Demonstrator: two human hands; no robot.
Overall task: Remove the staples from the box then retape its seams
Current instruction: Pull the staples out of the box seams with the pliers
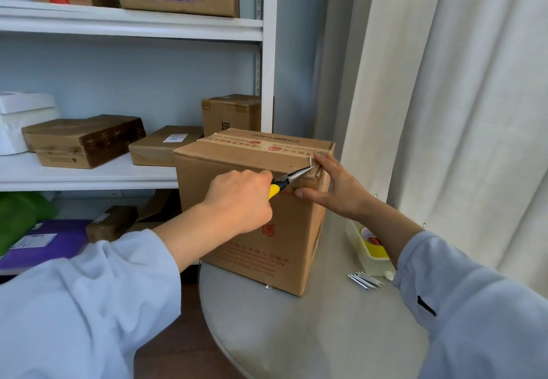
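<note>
Box (255,215) sitting upright on round grey surface (296,334), just in front of shelf (89,171). Your left hand (237,200) gripping yellow-handled pliers (292,178), tips reaching top right edge of box, at staple (310,160) standing up there; whether tips are actually pinching it is hard to tell. Your right hand (332,188) bracing box corner, fingers straight, thumb pressing front face. Loose staples (366,280) lying on surface beside tape tray (370,248).
</note>
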